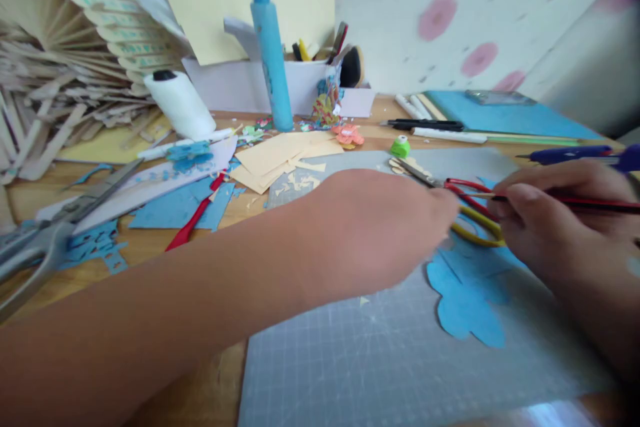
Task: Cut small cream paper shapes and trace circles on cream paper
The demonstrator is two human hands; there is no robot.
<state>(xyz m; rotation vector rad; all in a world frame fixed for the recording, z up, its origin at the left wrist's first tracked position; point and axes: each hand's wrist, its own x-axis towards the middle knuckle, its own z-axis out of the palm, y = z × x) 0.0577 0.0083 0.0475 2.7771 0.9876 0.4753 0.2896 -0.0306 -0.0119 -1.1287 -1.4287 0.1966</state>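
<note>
My left hand reaches across the grey cutting mat, back of the hand up, its fingers curled together and mostly hidden. Its fingertips are close to the pale tip of a thin red-and-black stick. That stick is pinched in my right hand, on the right side. Between and behind the hands lie scissors with red and yellow handles, partly covered by my left hand. Below them, blue paper cut into a flower shape rests on the mat.
Large metal scissors and a red-handled tool lie left among blue scraps. Cream paper pieces, an upright blue tube and a white thread spool stand or lie behind. Pens and a blue sheet are back right.
</note>
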